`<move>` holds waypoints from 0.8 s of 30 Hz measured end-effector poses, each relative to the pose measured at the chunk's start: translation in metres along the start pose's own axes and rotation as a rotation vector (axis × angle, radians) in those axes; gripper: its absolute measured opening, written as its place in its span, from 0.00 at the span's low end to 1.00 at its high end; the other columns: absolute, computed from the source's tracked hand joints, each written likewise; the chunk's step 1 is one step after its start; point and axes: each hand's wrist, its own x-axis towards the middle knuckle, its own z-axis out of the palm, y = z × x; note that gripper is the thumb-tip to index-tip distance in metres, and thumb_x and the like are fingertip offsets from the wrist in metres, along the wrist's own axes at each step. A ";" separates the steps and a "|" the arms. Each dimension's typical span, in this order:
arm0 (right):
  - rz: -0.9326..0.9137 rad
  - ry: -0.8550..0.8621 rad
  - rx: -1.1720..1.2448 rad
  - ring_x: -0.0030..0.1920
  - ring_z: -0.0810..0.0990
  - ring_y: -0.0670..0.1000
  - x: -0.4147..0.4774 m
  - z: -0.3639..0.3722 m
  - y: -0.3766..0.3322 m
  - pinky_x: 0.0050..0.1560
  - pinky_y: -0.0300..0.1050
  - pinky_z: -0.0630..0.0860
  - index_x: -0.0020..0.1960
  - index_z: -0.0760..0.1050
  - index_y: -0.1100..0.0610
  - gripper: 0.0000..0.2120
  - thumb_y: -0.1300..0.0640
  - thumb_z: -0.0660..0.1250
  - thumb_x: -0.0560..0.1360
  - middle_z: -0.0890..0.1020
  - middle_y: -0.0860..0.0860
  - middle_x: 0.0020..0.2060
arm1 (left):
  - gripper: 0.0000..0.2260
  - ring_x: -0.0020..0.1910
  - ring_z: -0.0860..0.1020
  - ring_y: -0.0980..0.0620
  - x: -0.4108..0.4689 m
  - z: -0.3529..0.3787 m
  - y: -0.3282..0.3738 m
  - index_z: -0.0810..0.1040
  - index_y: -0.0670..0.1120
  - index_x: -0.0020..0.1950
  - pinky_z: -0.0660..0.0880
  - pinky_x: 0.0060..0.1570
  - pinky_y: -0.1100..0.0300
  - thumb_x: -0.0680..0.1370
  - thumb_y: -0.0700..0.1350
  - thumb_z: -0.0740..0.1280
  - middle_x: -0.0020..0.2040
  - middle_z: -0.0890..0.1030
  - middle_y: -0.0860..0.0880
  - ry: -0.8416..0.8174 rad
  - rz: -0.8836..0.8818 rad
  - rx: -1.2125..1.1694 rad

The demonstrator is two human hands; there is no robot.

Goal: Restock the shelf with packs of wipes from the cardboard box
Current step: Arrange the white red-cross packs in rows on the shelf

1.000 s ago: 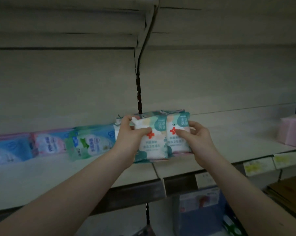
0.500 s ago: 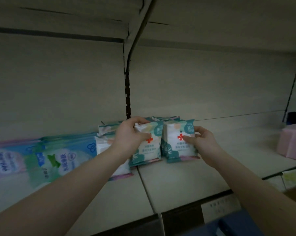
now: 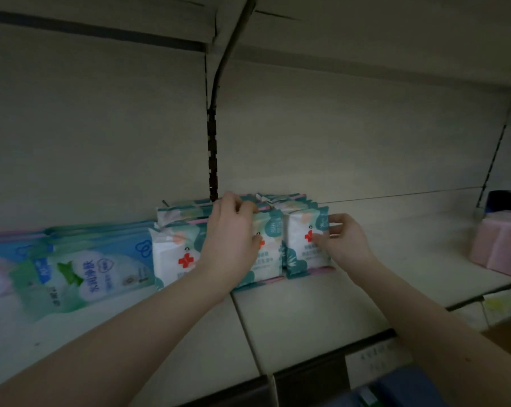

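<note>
Several white-and-teal wipe packs with red crosses stand in rows at the back of the pale shelf point(image 3: 307, 312). My left hand point(image 3: 230, 242) grips the top of the middle front pack point(image 3: 267, 254), fingers curled over its upper edge. My right hand point(image 3: 341, 242) pinches the right front pack point(image 3: 302, 251) by its right side, thumb on its face. A third front pack point(image 3: 173, 257) stands just left of my left wrist. More packs sit behind these, partly hidden. The cardboard box is out of view.
Larger blue-green wipe packs point(image 3: 80, 265) lean along the shelf's left part. Pink packs point(image 3: 501, 248) sit at the far right. A slotted upright point(image 3: 212, 160) runs up the back wall. An upper shelf overhangs. Price tags point(image 3: 377, 362) line the front edge.
Both hands have pushed the two packs back from the shelf's front into the row near the back wall. My view has come closer to the shelf and tilted upward.
</note>
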 end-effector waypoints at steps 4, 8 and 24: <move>0.024 0.004 -0.054 0.48 0.80 0.56 0.000 -0.002 0.000 0.51 0.54 0.79 0.62 0.68 0.60 0.28 0.59 0.76 0.67 0.80 0.58 0.52 | 0.24 0.56 0.72 0.38 -0.001 0.004 0.003 0.76 0.39 0.58 0.70 0.54 0.48 0.63 0.36 0.75 0.56 0.73 0.38 0.020 0.030 0.208; 0.038 -0.039 -0.132 0.47 0.74 0.53 -0.007 -0.007 -0.002 0.49 0.48 0.76 0.67 0.63 0.61 0.36 0.58 0.77 0.65 0.75 0.58 0.54 | 0.33 0.52 0.77 0.38 -0.007 0.006 0.013 0.77 0.42 0.55 0.73 0.55 0.46 0.50 0.35 0.74 0.52 0.77 0.38 0.031 0.063 0.389; -0.092 0.155 0.249 0.56 0.75 0.49 -0.142 -0.122 0.019 0.53 0.42 0.74 0.62 0.68 0.52 0.22 0.56 0.72 0.71 0.76 0.49 0.55 | 0.19 0.58 0.69 0.48 -0.077 -0.007 0.136 0.71 0.47 0.60 0.62 0.57 0.57 0.71 0.46 0.70 0.57 0.72 0.47 -0.001 0.123 -0.167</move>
